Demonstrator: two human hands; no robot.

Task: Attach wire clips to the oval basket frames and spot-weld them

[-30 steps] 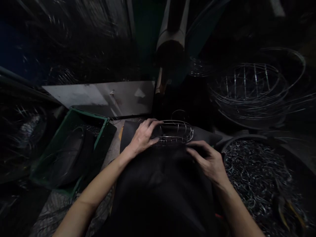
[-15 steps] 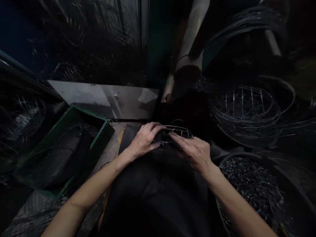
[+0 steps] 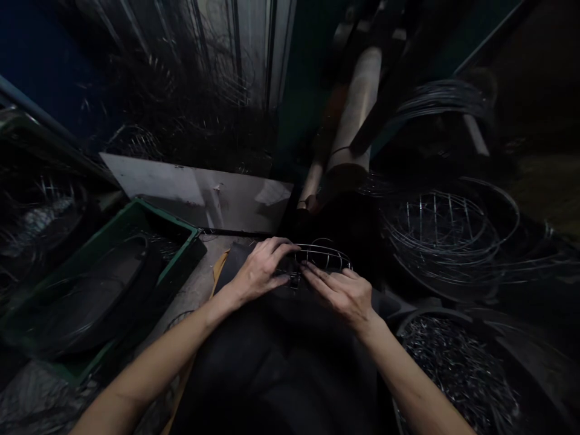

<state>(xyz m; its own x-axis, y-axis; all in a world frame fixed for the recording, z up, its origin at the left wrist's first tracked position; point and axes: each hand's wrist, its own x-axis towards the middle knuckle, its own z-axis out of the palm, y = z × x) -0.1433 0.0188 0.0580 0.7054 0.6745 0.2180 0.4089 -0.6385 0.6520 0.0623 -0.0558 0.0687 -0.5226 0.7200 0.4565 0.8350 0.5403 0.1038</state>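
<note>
A round frame of thin metal wire (image 3: 322, 248) with short cross ribs lies across the dark apron on my lap. My left hand (image 3: 260, 266) grips its left side, fingers over the upper wire and thumb below. On the right, my right hand (image 3: 341, 293) is closed on the near side, its fingertips reaching inward among the wires. Between the two hands a small part of the lower wires (image 3: 294, 279) shows. The palms and the frame's underside are hidden.
A green crate (image 3: 190, 237) with a dark round pan stands at left. To the right are a tub of short metal pieces (image 3: 457, 362) and stacked round wire racks (image 3: 441, 226). A thick pipe (image 3: 360, 103) and a pale board (image 3: 194, 190) stand ahead.
The view has shifted, so surrounding things sit a little lower. My right fingertips are slightly closer to my left hand. Both hands stay on the wire frame.
</note>
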